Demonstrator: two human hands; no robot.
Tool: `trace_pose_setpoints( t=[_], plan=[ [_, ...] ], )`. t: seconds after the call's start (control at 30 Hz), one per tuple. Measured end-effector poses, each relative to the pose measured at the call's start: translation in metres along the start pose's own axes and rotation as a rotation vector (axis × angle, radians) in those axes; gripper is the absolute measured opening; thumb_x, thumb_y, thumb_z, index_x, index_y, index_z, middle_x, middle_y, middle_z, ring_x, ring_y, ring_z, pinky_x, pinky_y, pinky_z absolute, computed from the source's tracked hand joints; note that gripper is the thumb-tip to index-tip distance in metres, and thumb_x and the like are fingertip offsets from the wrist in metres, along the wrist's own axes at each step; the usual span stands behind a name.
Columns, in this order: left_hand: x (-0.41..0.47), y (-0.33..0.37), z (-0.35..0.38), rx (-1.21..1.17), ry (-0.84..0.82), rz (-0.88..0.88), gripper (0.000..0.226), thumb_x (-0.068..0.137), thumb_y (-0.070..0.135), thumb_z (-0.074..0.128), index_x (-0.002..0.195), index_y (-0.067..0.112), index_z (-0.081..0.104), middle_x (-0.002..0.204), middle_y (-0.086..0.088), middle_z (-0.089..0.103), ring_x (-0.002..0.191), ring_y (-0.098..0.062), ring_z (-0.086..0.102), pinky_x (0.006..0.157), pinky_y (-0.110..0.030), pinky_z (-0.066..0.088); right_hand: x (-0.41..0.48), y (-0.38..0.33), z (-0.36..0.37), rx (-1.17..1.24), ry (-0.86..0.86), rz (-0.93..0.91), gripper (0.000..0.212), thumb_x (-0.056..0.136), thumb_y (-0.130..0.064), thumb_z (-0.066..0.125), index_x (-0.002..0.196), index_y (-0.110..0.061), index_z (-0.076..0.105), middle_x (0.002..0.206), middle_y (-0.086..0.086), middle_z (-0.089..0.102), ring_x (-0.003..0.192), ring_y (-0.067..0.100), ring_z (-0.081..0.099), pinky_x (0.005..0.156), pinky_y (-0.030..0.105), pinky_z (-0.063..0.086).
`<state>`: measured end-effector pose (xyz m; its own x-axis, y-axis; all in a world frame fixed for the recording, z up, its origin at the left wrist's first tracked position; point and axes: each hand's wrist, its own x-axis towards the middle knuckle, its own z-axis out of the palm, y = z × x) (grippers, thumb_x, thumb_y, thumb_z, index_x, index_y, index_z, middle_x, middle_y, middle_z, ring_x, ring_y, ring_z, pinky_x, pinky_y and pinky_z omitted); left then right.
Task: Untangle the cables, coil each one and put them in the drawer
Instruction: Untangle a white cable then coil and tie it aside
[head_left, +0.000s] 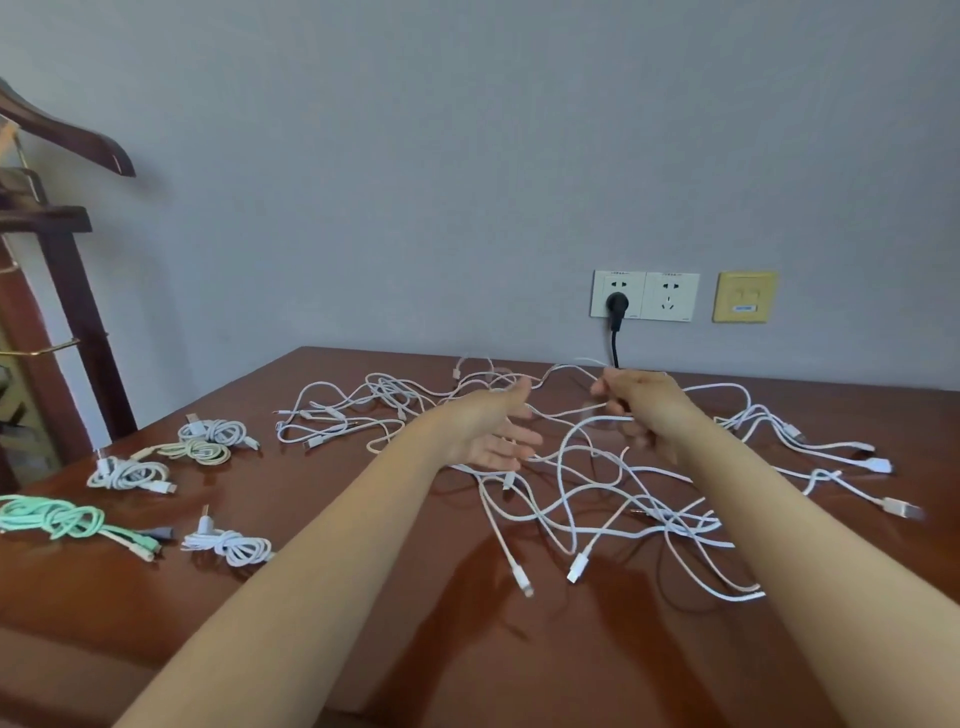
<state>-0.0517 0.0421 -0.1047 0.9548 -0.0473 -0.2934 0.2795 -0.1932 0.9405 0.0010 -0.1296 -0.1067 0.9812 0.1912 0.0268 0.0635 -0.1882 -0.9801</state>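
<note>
Both your arms are stretched out over the brown tabletop (519, 649), hands side by side above the far part of the tangle of white cables (623, 499). Your left hand (498, 426) is open, fingers spread and relaxed, palm turned toward the other hand, hovering just over the strands and gripping nothing. Your right hand (641, 410) has its fingers curled around a white strand (587, 423) that loops down from it into the heap; the fingers are a bit blurred, so the exact pinch is hard to read. The tangle sprawls beneath and around both hands, with loose connectors trailing out to the right of your right hand and nearer to you. Well off to the left of your left hand sit the finished bundles: two white coils (218, 431) (130, 475), a pale beige coil (200, 451) touching the first, a mint-green coil (57, 517) at the edge, and another white coil (228, 545) closest to you. Beyond your hands, a black plug (617, 304) sits in the wall sockets (670, 296), with a yellow plate (744, 297) beside them.
</note>
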Motion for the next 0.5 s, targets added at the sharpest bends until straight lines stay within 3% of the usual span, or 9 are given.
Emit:
trace_pose_setpoints(
  t=[0.13, 0.27, 0.37, 0.43, 0.5],
  plan=[
    [-0.007, 0.0, 0.007, 0.317, -0.241, 0.056, 0.053, 0.096, 0.052, 0.027, 0.127, 0.015, 0.051, 0.126, -0.011, 0.061, 0.09, -0.016, 0.062, 0.08, -0.029, 0.05, 0.007, 0.008, -0.004, 0.103, 0.144, 0.054, 0.036, 0.1, -0.027, 0.037, 0.07, -0.014, 0.053, 0.059, 0.001, 0.038, 0.023, 0.003, 0.024, 0.03, 0.01, 0.019],
    [-0.012, 0.001, 0.017, 0.596, -0.361, 0.105, 0.036, 0.1, 0.031, 0.039, 0.13, 0.014, 0.049, 0.123, -0.002, 0.06, 0.103, -0.016, 0.059, 0.091, -0.031, 0.047, 0.01, 0.014, -0.009, 0.21, 0.293, 0.101, 0.038, 0.1, -0.025, 0.038, 0.067, -0.012, 0.052, 0.058, 0.002, 0.039, 0.021, 0.003, 0.023, 0.03, 0.009, 0.018],
    [-0.012, 0.001, 0.02, 0.567, -0.514, 0.108, 0.026, 0.097, 0.016, 0.047, 0.122, 0.021, 0.055, 0.111, 0.006, 0.06, 0.097, -0.006, 0.058, 0.089, -0.023, 0.045, 0.011, 0.014, -0.014, 0.261, 0.406, 0.144, 0.037, 0.099, -0.019, 0.038, 0.065, -0.011, 0.05, 0.056, 0.003, 0.041, 0.02, 0.005, 0.024, 0.029, 0.009, 0.018],
    [-0.011, 0.0, 0.023, 0.671, -0.542, 0.14, 0.023, 0.094, 0.015, 0.053, 0.115, 0.023, 0.059, 0.099, 0.015, 0.062, 0.091, 0.002, 0.057, 0.092, -0.024, 0.044, 0.013, 0.015, -0.017, 0.324, 0.465, 0.164, 0.036, 0.099, -0.014, 0.037, 0.066, -0.01, 0.051, 0.058, 0.004, 0.041, 0.019, 0.006, 0.025, 0.029, 0.009, 0.019],
    [-0.007, -0.001, 0.026, 0.807, -0.502, 0.215, 0.016, 0.094, 0.017, 0.055, 0.107, 0.019, 0.065, 0.088, 0.021, 0.062, 0.089, 0.004, 0.056, 0.1, -0.029, 0.041, 0.014, 0.017, -0.02, 0.293, 0.511, 0.165, 0.027, 0.096, -0.01, 0.038, 0.082, -0.007, 0.061, 0.066, 0.007, 0.05, 0.031, 0.012, 0.042, 0.036, 0.014, 0.03]
  ],
)
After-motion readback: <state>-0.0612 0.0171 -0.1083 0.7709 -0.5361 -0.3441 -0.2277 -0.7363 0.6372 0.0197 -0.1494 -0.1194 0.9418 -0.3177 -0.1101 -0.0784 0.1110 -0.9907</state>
